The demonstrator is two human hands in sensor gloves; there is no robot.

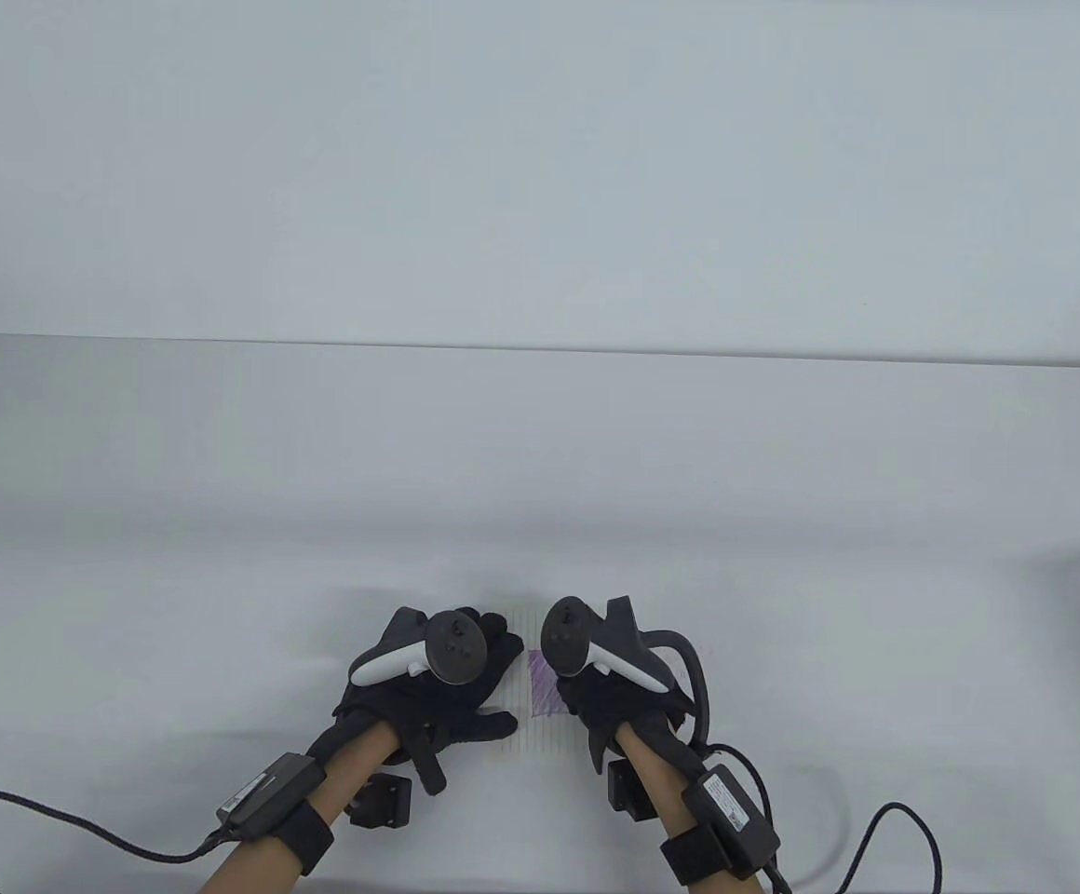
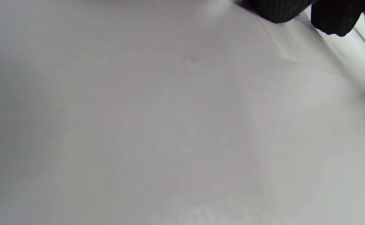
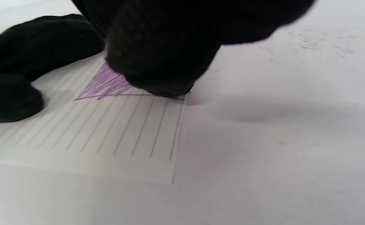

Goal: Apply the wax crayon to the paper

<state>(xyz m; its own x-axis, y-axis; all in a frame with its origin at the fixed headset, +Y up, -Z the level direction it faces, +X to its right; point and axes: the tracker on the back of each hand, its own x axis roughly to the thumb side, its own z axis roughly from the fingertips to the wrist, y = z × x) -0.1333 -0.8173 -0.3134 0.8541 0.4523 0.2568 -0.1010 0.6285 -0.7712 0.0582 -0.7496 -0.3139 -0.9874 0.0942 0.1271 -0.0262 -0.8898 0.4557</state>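
Note:
A small lined paper (image 1: 540, 731) lies on the white table between my hands, with a purple crayon patch (image 1: 546, 694) on it. My left hand (image 1: 498, 675) rests flat on the paper's left part, fingers spread. My right hand (image 1: 587, 698) is over the paper's right side. In the right wrist view its bunched fingers (image 3: 160, 62) press down at the corner of the purple patch (image 3: 104, 84) on the paper (image 3: 123, 131). The crayon is hidden inside those fingers. My left hand (image 3: 29, 47) lies at that view's left. The left wrist view shows left fingertips (image 2: 335, 15) and the paper's edge (image 2: 301, 47).
Faint purple smudges (image 3: 320, 43) mark the table right of the paper. Black cables (image 1: 37, 829) trail from both wrists along the near edge. The table's far edge (image 1: 540, 349) meets a plain white wall.

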